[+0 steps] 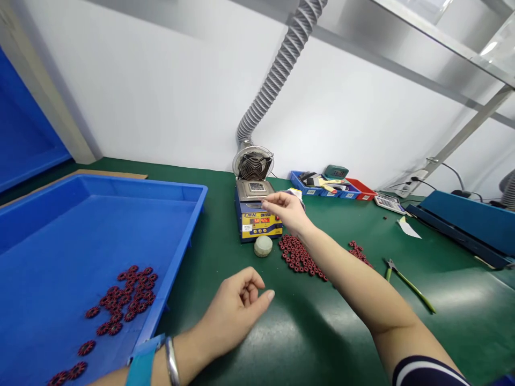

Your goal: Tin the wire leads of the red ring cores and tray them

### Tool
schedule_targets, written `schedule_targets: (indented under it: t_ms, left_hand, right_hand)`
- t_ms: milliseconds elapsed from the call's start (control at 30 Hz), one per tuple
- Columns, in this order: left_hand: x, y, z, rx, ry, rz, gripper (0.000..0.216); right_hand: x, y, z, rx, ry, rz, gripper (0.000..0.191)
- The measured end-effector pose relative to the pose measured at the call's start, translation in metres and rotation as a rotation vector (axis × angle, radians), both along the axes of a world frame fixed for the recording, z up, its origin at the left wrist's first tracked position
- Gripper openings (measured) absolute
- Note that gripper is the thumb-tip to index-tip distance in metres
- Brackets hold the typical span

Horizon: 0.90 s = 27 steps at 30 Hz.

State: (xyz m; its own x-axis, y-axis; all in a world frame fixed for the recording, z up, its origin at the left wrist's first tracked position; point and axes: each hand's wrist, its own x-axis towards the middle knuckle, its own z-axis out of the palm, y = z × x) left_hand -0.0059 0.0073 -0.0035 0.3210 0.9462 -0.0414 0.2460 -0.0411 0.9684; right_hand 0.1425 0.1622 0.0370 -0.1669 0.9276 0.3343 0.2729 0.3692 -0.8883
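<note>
My right hand (287,210) reaches over the front of a blue and yellow solder pot (261,225) with a red digital display. Its thumb and fingertips are pinched together; whatever is between them is too small to make out. Nearer to me, my left hand (237,303) hovers above the green table with fingers loosely curled, thumb apart and nothing visible in it. A small round pale pad or tin (263,245) sits just in front of the pot. Beside it lies a cluster of small red ring-shaped cores (300,254), partly behind my right forearm.
At left, a large blue tray (203,201) holds dark red wound coils (129,292). A ribbed exhaust hose (281,64) rises behind the pot. Green-handled cutters (410,284), more red cores (358,252), small blue bins (308,188), a red bin (362,190) and a calculator (389,203) lie right.
</note>
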Motion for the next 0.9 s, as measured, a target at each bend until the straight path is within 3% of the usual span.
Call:
schedule_targets:
  t_ms: [133,200,300,467,533,600,700,767,833,900]
  left_hand:
    - [-0.002,0.005,0.002,-0.054,-0.205,0.13,0.028]
    - [-0.003,0.005,0.004,-0.09,-0.284,0.149,0.031]
    - [-0.001,0.001,0.01,-0.142,-0.331,0.136,0.031]
    - [-0.013,-0.012,0.032,-0.149,-0.217,0.07,0.032]
    - [-0.037,-0.019,0.044,-0.125,-0.109,0.1,0.028]
    - [-0.076,-0.03,0.053,-0.055,0.037,0.232,0.023]
    - [-0.146,-0.059,0.054,0.005,0.318,0.505,0.02]
    - [-0.182,-0.081,0.046,-0.11,0.495,0.613,0.017]
    - [-0.196,-0.099,0.035,-0.223,0.532,0.568,0.015]
    - [-0.186,-0.104,0.024,-0.267,0.522,0.531,0.022]
  right_hand:
    - [0.005,-0.076,-0.02,-0.166,0.307,0.144,0.021]
    - [0.003,-0.109,-0.03,-0.055,0.253,0.137,0.015]
    - [-0.001,-0.142,-0.039,0.236,0.064,0.082,0.01]
    - [0.001,-0.162,-0.039,0.45,-0.09,0.096,0.022]
    - [0.014,-0.167,-0.038,0.493,-0.167,0.141,0.035]
    - [0.039,-0.173,-0.042,0.505,-0.257,0.173,0.04]
    - [0.088,-0.179,-0.057,0.475,-0.34,0.11,0.029]
    - [0.117,-0.181,-0.068,0.44,-0.382,0.003,0.022]
    - [0.135,-0.185,-0.075,0.393,-0.408,-0.084,0.018]
    - [0.142,-0.194,-0.074,0.333,-0.406,-0.118,0.014]
